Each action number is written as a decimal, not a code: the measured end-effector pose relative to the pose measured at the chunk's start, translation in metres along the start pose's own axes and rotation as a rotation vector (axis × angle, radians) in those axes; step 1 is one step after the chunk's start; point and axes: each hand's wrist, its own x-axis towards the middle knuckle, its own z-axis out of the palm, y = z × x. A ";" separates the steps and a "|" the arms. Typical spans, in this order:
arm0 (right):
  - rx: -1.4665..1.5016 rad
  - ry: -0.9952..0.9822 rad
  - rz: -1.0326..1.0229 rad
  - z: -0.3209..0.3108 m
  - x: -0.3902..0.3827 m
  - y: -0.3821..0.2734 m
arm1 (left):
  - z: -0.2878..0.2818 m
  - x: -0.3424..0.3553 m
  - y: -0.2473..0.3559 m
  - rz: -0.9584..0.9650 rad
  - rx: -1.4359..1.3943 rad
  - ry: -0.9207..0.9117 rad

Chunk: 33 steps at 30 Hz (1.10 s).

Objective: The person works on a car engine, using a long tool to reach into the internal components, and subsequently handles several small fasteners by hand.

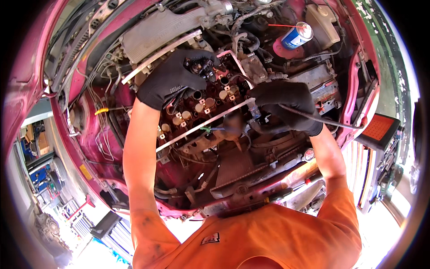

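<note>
Both my hands wear black gloves and are over the opened cylinder head (197, 107) of a car engine, where round metal caps and dark holes show. My left hand (172, 78) is at its far left side, fingers curled around a dark, shiny cluster of metal parts (201, 68) whose exact kind I cannot make out. At the right end of the head, my right hand (286, 103) is closed on a dark, flexible, ribbed rod (322, 120), which runs out to the right. The rod's other end is hidden by the glove.
A blue and white spray can (295, 38) with a red straw stands at the far right of the engine bay. A grey intake cover (174, 31) lies behind the head. The radiator (235, 168) and front crossmember are near my body. A red-topped tool cart (380, 127) stands at right.
</note>
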 end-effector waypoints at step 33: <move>0.077 -0.081 0.130 0.041 -0.044 -0.012 | 0.042 -0.016 -0.091 -0.029 -0.233 -0.021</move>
